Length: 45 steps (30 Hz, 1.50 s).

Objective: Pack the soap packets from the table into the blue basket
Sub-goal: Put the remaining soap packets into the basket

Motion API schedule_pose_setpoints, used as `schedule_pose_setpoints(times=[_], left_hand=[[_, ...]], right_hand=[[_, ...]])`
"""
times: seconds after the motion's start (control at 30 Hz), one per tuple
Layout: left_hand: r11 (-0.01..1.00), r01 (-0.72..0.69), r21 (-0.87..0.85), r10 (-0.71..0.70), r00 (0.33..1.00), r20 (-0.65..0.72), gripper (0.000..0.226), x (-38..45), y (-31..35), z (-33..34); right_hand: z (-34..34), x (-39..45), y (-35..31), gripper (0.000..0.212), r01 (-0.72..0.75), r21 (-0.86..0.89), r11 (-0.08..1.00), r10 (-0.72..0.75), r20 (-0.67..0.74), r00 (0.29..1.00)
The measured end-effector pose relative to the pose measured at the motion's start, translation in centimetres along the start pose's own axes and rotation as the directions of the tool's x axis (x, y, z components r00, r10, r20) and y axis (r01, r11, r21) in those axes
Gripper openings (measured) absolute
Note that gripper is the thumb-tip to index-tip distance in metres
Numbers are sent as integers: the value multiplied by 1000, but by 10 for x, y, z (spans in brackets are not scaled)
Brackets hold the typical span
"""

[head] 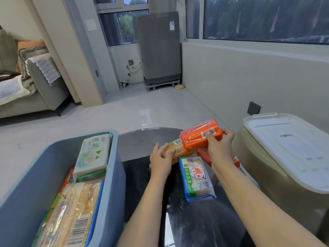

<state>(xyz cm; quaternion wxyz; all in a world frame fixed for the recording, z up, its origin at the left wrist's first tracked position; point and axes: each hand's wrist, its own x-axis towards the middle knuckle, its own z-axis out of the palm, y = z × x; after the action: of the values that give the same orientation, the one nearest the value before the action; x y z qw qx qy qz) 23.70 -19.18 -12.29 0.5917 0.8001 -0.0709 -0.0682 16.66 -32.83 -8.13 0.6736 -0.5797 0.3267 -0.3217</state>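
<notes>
Progress approx. halfway, judging by layout: blue basket (114,175) at left already loaded w/ several pkts, incl. white-green soap packet (93,154) propped near far end and clear yellow packet (71,214) lying nearer, more wrappers partly hidden underneath. Still out on dark glass counter (138,143): orange packet (201,135), lifted clear of surface, right hand (219,146) clenched round it, fingers (228,133) wrapped over far end; yellow-tan packet (179,150) resting on counter, left hand (161,161) closed over its near end, apparently gripping; blue-green packet (195,177) lying flat just beside both hands, untouched; another orange packet (204,155) mostly hidden under right wrist. So approx. four pkts left to shift, as far as visible. Beige lidded bin (284,157) at right, not part of job.
</notes>
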Motion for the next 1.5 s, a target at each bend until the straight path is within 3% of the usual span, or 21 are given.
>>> schedule_pose_setpoints(times=[0.27, 0.47, 0.63, 0.9, 1.13, 1.33, 1.5], left_hand=[[985, -24, 172, 7, 995, 99, 55, -1, -8, -15], [974, -2, 226, 25, 995, -101, 62, -13, -12, -19], [974, -36, 224, 79, 980, -182, 59, -19, -6, -26], [1000, -18, 25, 25, 951, -307, 47, -51, 11, -31], [961, -203, -186, 127, 926, -355, 53, -96, 67, -30], [903, -342, -260, 247, 909, -336, 55, -121, 112, -48], [880, -426, -210, 339, 874, -349, 52, -140, 123, -87]], right_hand=[[-2, 9, 4, 38, -101, 40, 994, 102, -29, 994], [-6, 9, 4, 38, -133, 58, 989, 135, -27, 991], [-7, 4, 1, 38, -131, 6, 991, 131, -9, 991], [-24, -14, -15, 37, -112, -35, 993, 113, 36, 993], [-53, -31, -46, 32, 5, 28, 1000, -4, -56, 998], [-63, -58, -71, 33, 62, 94, 994, -72, 111, 991], [-50, -88, -80, 37, 70, 108, 992, -97, 270, 958]])
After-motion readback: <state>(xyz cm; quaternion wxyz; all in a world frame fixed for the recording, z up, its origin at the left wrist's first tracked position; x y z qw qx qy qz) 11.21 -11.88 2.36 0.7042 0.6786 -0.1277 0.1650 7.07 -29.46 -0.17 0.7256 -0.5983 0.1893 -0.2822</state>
